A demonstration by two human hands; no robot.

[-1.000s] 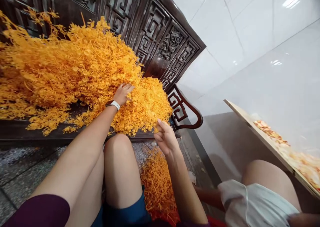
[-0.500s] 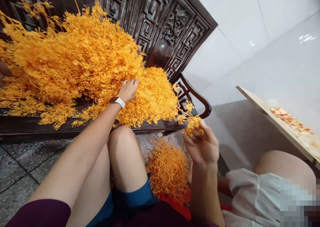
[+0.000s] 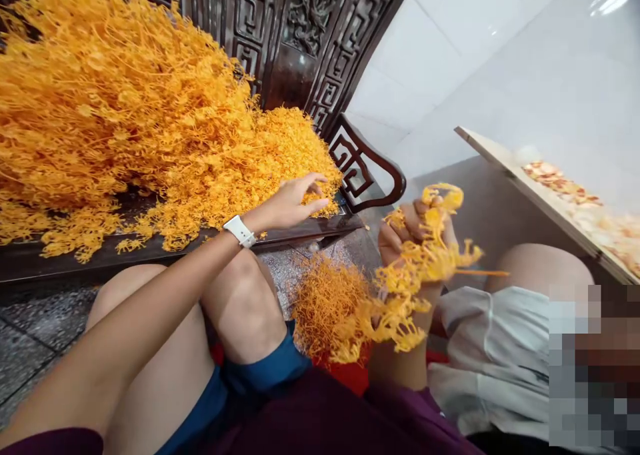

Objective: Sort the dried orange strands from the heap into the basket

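1. Clearly, the right hand (image 3: pixel 413 231) grips a sprig of orange flowers (image 3: pixel 407 265), held up off the bench, its thin stem poking out to the right.
2. The left hand (image 3: pixel 293 201), above the bench's front edge near its right end, looks empty, thumb and fingers spread; whether it touches the flowers below cannot be told.
3. Below, between the person and the bench, a heap of stems (image 3: pixel 327 298) sits over something red (image 3: pixel 350 378). Judging by it, a fair share is done.
4. On the dark wooden bench (image 3: pixel 320 227), a small pile of loose flower heads (image 3: pixel 285 138) fills the right end and seems finished; the big tangled pile (image 3: pixel 125 121) toward the left end looks whole, so much appears left.
5. At the right, another person's knee (image 3: pixel 545 261) is near a wooden board (image 3: pixel 500 161) bearing pale and reddish pieces (image 3: pixel 560 181).
6. Behind are the bench's carved back (image 3: pixel 287 75) and a shiny white wall (image 3: pixel 450 41); the floor (image 3: pixel 20 355) is speckled tile.
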